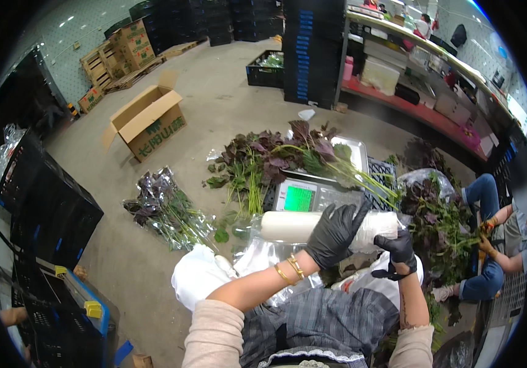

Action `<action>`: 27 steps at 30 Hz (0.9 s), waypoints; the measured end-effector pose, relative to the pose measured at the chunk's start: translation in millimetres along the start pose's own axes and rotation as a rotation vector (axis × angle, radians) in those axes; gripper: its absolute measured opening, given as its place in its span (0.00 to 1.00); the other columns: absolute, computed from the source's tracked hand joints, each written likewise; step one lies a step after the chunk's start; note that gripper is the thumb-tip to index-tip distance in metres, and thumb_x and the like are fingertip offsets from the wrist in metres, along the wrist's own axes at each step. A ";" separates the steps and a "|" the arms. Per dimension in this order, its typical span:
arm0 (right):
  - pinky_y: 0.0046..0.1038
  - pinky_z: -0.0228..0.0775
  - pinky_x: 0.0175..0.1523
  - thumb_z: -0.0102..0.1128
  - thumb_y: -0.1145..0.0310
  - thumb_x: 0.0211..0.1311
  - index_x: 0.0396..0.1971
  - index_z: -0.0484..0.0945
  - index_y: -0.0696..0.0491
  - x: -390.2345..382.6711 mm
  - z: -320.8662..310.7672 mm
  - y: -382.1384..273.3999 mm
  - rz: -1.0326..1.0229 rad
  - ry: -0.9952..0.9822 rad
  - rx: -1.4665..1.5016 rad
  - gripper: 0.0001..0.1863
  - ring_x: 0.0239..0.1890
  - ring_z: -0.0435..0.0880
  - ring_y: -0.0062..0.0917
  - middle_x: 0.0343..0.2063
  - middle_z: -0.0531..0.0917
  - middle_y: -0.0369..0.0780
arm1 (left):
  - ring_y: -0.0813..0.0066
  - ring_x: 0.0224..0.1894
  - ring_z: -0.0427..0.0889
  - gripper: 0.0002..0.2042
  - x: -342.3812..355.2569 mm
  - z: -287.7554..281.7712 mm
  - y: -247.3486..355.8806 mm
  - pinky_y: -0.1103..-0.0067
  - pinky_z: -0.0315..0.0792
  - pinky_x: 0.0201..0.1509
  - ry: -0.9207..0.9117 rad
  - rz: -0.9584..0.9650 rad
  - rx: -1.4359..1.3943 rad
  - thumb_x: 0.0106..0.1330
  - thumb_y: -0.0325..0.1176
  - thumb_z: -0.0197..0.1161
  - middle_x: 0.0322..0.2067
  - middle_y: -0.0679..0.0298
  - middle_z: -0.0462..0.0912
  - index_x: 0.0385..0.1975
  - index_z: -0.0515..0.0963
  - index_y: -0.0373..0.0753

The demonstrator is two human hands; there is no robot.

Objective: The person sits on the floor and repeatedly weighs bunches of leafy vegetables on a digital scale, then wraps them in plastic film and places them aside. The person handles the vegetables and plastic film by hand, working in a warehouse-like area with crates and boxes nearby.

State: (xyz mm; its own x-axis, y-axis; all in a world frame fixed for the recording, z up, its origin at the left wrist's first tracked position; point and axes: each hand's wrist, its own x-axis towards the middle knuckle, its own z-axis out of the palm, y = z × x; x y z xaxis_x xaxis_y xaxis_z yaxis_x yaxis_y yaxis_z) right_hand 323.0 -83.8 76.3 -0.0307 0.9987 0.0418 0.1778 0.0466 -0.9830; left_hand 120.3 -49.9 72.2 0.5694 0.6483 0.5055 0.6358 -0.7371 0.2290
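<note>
A thick white roll of clear plastic (288, 227) lies crosswise in front of my lap. My left hand (337, 236), black-gloved, is laid over its middle with the fingers curved round it. At the roll's right end, where the plastic is loose and crinkled, my right hand (396, 251) grips it, also in a black glove. Just beyond the roll is a scale with a lit green display (298, 197). Purple-leaved greens with long green stems (276, 153) are heaped over the scale's far side. A plastic bag of similar greens (168, 208) lies to the left.
An open cardboard box (150, 119) stands on the floor at the far left. Black crates (52, 202) are stacked at left, with a taller stack (314, 55) at the back. A co-worker's gloved hands (487, 236) hold greens at right, beside another leafy heap (435, 221). Shelving (423, 104) runs behind.
</note>
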 end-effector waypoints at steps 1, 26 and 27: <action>0.24 0.66 0.44 0.66 0.72 0.41 0.39 0.73 0.57 -0.4 -1.0 3.2 -0.003 0.033 0.025 0.21 0.36 0.75 0.22 0.33 0.78 0.37 | 0.58 0.55 0.62 0.47 0.1 -2.9 2.6 0.58 0.44 0.62 0.028 0.022 0.058 0.37 0.45 0.67 0.52 0.53 0.63 0.60 0.49 0.38; 0.25 0.56 0.57 0.60 0.56 0.51 0.57 0.54 0.57 83.2 109.0 -11.2 -0.250 -0.302 0.187 0.38 0.52 0.66 0.26 0.51 0.68 0.43 | 0.68 0.44 0.72 0.40 -43.7 -12.9 -85.1 0.74 0.68 0.48 0.202 -0.421 -0.880 0.34 0.37 0.74 0.43 0.54 0.70 0.50 0.58 0.35; 0.25 0.56 0.57 0.58 0.56 0.52 0.56 0.55 0.57 84.2 125.8 1.3 -0.179 -0.297 0.214 0.35 0.52 0.66 0.25 0.51 0.68 0.43 | 0.69 0.43 0.72 0.38 -44.2 -5.2 -93.2 0.75 0.68 0.47 0.226 -0.504 -0.922 0.35 0.35 0.74 0.42 0.55 0.70 0.48 0.59 0.35</action>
State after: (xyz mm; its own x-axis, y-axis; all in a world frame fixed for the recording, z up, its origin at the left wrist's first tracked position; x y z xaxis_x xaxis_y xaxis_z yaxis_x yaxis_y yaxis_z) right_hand 196.9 -2.5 56.0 -0.3306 0.9239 0.1926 -0.0643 0.1816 -0.9813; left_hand 33.3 -10.8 32.8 0.1819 0.9371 0.2978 0.0789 -0.3158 0.9456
